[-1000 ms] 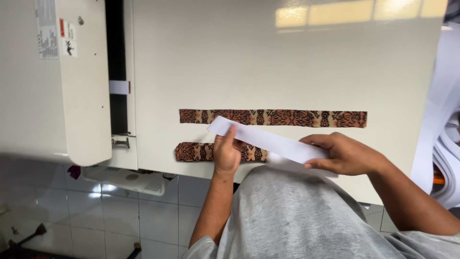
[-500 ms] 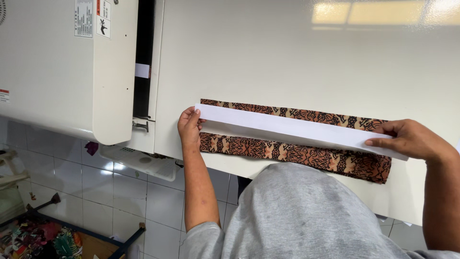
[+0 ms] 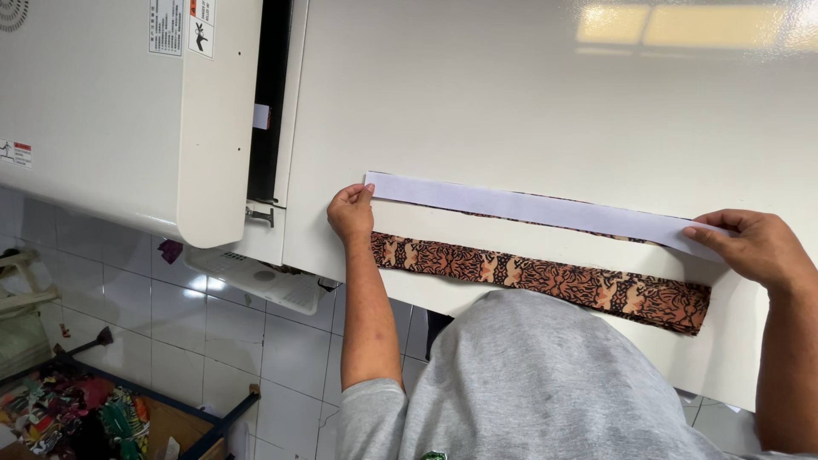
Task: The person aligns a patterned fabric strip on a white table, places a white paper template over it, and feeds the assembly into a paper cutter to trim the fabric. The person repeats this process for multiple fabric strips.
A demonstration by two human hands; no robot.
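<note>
A long white strip (image 3: 528, 207) lies stretched across the cream machine table (image 3: 528, 102), covering almost all of a brown patterned fabric strip beneath it. My left hand (image 3: 351, 213) pinches the white strip's left end. At the right end, my right hand (image 3: 757, 247) presses the strip down with its fingertips. A second brown and orange patterned fabric strip (image 3: 545, 277) lies uncovered just below, nearer to me, running from my left wrist towards the right.
A large cream machine housing (image 3: 128, 111) with warning stickers stands at the left, with a dark gap (image 3: 268, 94) beside the table. Below are white floor tiles (image 3: 170, 341) and a box of colourful fabric scraps (image 3: 77, 417) at the lower left.
The white strip has been lowered flat onto the upper patterned strip, which now is nearly hidden. Both hands have stayed at the strip's ends, spread wide apart.
</note>
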